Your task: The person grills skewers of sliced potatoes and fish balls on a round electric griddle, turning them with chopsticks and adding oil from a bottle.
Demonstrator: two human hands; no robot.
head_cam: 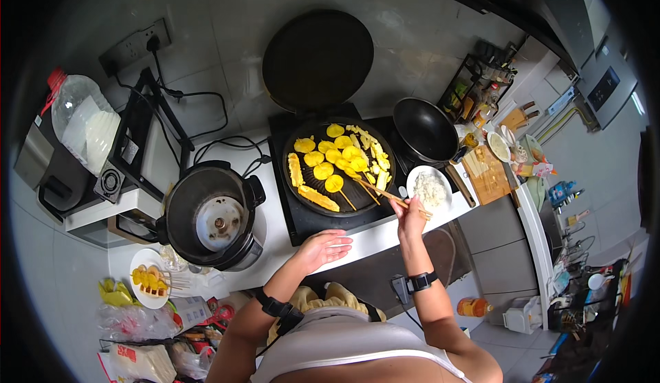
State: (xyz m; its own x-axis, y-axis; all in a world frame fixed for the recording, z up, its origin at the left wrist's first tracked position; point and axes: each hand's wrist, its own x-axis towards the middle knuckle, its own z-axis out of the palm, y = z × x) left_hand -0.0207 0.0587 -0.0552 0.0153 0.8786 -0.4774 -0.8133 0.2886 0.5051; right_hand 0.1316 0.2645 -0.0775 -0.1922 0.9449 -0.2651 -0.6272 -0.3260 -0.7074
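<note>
A round black electric griddle (337,208) stands before me with its lid (318,61) raised against the wall. Yellow round slices (314,159) on skewers lie across its middle. Long yellow strips (318,198) rest along the left and front, and pale yellow pieces (379,151) line the right side. My right hand (411,218) grips a pair of wooden chopsticks (384,193), whose tips reach the slices at the right. Just beyond that hand is a white bowl of rice (432,190). My left hand (324,249), empty with fingers apart, hovers near the counter's front edge.
An open pressure cooker pot (219,218) stands left of the griddle, and a black wok (425,130) sits to its right. Further right lies a wooden cutting board (490,174). A plate (149,303) of skewers is at the lower left. Cables (227,148) run behind the pot.
</note>
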